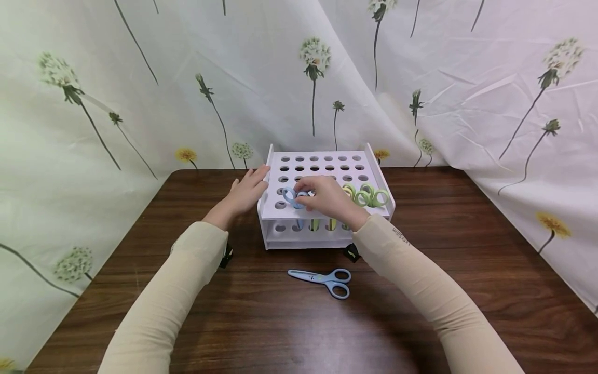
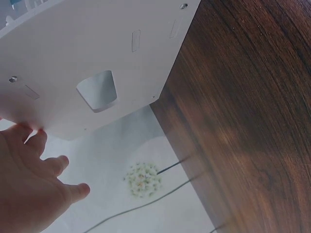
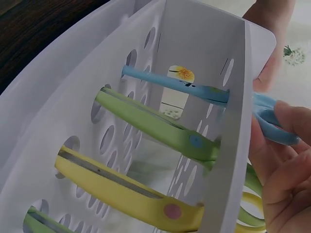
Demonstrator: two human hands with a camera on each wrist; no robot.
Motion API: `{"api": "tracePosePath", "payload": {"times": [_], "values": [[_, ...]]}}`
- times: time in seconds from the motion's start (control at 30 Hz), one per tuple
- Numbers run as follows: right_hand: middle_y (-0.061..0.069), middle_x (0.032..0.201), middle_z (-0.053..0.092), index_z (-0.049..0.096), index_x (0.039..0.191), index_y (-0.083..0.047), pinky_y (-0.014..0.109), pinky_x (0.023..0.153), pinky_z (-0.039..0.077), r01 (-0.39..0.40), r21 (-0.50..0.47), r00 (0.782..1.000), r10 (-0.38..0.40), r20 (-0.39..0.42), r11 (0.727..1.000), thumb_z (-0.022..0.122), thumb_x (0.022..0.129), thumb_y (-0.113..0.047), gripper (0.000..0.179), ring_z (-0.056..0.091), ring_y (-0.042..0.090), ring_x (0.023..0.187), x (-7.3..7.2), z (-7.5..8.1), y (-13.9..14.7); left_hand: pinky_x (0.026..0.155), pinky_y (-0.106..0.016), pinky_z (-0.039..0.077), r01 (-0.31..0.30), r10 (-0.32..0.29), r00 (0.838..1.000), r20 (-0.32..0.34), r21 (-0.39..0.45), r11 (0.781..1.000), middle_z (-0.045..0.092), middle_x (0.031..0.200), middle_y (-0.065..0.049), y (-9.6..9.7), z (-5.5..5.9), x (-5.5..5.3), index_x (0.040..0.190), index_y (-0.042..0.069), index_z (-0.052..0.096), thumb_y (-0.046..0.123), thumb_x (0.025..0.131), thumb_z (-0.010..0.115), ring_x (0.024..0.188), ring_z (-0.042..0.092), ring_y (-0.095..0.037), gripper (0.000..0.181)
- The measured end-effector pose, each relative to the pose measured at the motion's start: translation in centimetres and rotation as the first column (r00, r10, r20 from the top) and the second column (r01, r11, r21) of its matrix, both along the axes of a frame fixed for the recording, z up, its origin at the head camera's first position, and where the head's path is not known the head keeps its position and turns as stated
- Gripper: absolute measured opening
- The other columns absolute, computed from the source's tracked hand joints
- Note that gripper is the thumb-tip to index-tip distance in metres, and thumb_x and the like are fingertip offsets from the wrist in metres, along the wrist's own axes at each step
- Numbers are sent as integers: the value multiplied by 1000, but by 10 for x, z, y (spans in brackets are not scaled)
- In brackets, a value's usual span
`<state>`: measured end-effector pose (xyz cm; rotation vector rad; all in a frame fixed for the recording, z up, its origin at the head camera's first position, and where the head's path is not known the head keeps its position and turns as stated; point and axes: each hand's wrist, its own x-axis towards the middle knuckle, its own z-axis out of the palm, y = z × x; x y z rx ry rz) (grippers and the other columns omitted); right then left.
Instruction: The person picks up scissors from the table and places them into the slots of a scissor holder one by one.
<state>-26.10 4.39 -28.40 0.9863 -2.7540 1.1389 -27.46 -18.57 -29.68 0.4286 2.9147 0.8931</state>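
Observation:
A white two-tier rack (image 1: 270, 210) with rows of round holes stands on the table. My right hand (image 1: 329, 197) pinches the handle of blue scissors (image 3: 194, 91), whose blade points down through the upper board with its tip at a lower hole. At the rack's left wall (image 2: 63, 63), my left hand (image 2: 29, 179) rests its fingertips near the edge, fingers spread. Beside the blue pair, green scissors (image 3: 155, 126) and yellow scissors (image 3: 112, 189) stand in the same front row. Another green pair (image 3: 41, 223) is partly cut off. My right hand hides some handles in the head view.
A second pair of blue scissors (image 1: 322, 279) lies on the brown wooden table (image 1: 252, 311) in front of the rack, blades toward the left. Behind everything hangs a white cloth (image 1: 261, 78) with dandelion prints. Small black devices (image 1: 352, 253) show under the wrists.

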Motion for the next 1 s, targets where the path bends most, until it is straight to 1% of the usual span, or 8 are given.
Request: {"api": "tracePosePath", "payload": {"times": [0.13, 0.3, 0.4, 0.57, 0.67, 0.83, 1.0], "values": [[5, 103, 66, 67, 101, -10, 23, 63, 50, 4, -17, 1000, -4, 13, 1000, 66, 85, -15, 16, 62, 7, 64, 0, 0, 2, 103, -56, -8, -3, 3, 1000, -5, 0, 1000, 8, 153, -2, 0, 0, -1, 149, 15, 16, 30, 97, 23, 138, -2, -26, 54], [3, 97, 67, 67, 101, -10, 25, 61, 48, 15, -18, 1000, -15, -1, 1000, 66, 85, -16, 17, 61, 8, 59, 2, 0, 6, 103, -56, -8, -4, 4, 1000, -6, -4, 1000, 8, 153, -1, 1, 0, -1, 149, 15, 16, 30, 97, 23, 138, -2, -26, 54], [4, 96, 67, 68, 103, -10, 25, 57, 49, 19, -35, 1000, -19, -4, 999, 66, 86, -16, 18, 62, 8, 59, 6, 2, 9, 103, -55, -8, -9, 9, 1000, -6, -2, 1000, 8, 153, -1, 0, 0, -1, 149, 15, 17, 29, 97, 23, 138, -2, -26, 54], [5, 96, 67, 67, 104, -9, 28, 49, 50, 37, -80, 999, -36, 10, 996, 65, 87, -16, 19, 64, 10, 64, 12, 6, 17, 103, -56, -7, -6, 6, 1000, -4, -6, 1000, 8, 153, -3, 0, 0, 0, 149, 14, 16, 29, 97, 23, 138, -1, -26, 54], [3, 95, 68, 67, 104, -9, 29, 47, 49, 48, -98, 999, -50, -15, 994, 65, 87, -16, 18, 64, 11, 66, 14, 6, 23, 103, -56, -7, -2, 2, 1000, -2, -4, 1000, 8, 153, -3, 0, 0, 0, 149, 14, 16, 29, 98, 23, 138, -1, -27, 54], [2, 93, 68, 68, 103, -9, 28, 47, 48, 52, -97, 996, -59, -67, 994, 66, 86, -14, 19, 62, 11, 66, 17, 7, 32, 103, -56, -7, -2, 2, 1000, -5, -5, 1000, 8, 153, -3, 0, 1, 0, 149, 14, 16, 28, 97, 23, 138, -2, -27, 54], [1, 94, 68, 68, 104, -8, 29, 51, 49, 58, -88, 997, -62, -45, 994, 66, 86, -16, 20, 62, 12, 66, 19, 6, 39, 104, -55, -5, -10, 9, 1000, -17, -9, 1000, 9, 153, -3, -1, -3, -2, 149, 14, 17, 29, 97, 23, 138, 0, -28, 54]]}}
